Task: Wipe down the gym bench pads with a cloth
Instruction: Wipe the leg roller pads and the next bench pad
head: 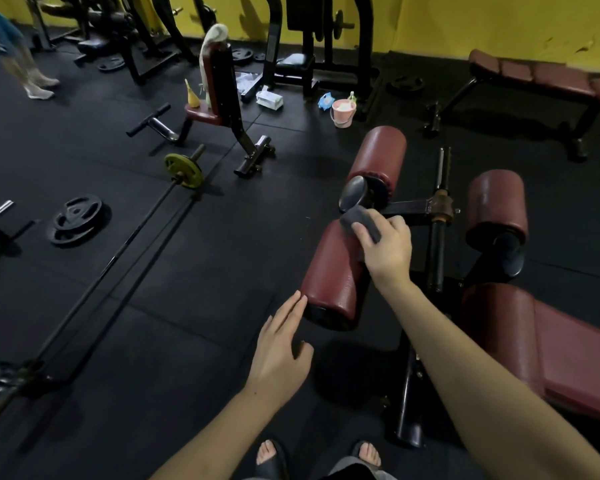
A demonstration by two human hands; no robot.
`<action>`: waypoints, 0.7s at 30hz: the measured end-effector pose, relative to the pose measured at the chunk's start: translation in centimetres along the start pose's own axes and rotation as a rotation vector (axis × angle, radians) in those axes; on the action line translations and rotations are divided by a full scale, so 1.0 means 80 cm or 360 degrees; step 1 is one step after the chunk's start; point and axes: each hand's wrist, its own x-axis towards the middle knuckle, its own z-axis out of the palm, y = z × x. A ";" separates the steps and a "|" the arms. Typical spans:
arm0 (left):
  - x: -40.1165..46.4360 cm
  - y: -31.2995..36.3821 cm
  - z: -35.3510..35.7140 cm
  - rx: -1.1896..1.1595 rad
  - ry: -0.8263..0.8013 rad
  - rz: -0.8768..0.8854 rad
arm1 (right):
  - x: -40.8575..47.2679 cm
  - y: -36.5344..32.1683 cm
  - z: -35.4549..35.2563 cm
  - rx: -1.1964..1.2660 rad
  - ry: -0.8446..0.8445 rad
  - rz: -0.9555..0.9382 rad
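Black rubber flooring (153, 306) spreads under the maroon bench seat pad (561, 355), cut off at the right edge. Nearer, the roller pad (333, 275) hides its far end beneath the right hand (388, 251), whose grip curls onto a grey cloth (361, 221), part-covered. Left hand (281, 355) hovers flat, fingers straight, holding nothing.

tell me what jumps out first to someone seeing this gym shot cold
Centre frame, the right hand presses a grey cloth onto a maroon roller pad, while the open left hand touches that pad's near end. Three more maroon roller pads cluster around the bench's dark frame. At the back, the yellow wall and a pink bucket on the black floor stand out.
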 end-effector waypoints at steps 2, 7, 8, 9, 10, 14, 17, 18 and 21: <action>0.001 -0.001 -0.001 0.0023 0.0038 0.0009 | -0.036 -0.009 -0.005 0.0012 0.0018 -0.0035; 0.002 -0.003 0.005 0.0175 0.0058 0.0260 | -0.156 -0.017 -0.031 0.0024 -0.0069 -0.0275; 0.003 -0.004 0.007 0.0212 0.0055 0.0274 | -0.152 -0.011 -0.032 0.0010 -0.0087 -0.0345; 0.003 -0.006 0.009 0.0248 0.0057 0.0270 | -0.138 -0.005 -0.029 -0.0029 -0.0096 -0.0410; 0.004 -0.008 0.008 0.0283 0.0059 0.0262 | -0.116 0.000 -0.024 -0.0073 -0.0087 -0.0442; 0.006 -0.015 0.004 0.0331 0.0036 0.0196 | -0.020 0.010 -0.005 0.0032 0.0019 -0.0057; 0.007 -0.016 0.000 0.0304 0.0019 0.0108 | -0.013 0.003 -0.003 0.0000 -0.0011 -0.0037; 0.006 -0.015 -0.001 0.0272 0.0024 0.0088 | -0.029 -0.002 -0.005 -0.0034 -0.0009 -0.0136; 0.003 -0.011 -0.002 0.0101 0.0096 0.0166 | -0.110 -0.015 -0.018 -0.0086 -0.0012 -0.0409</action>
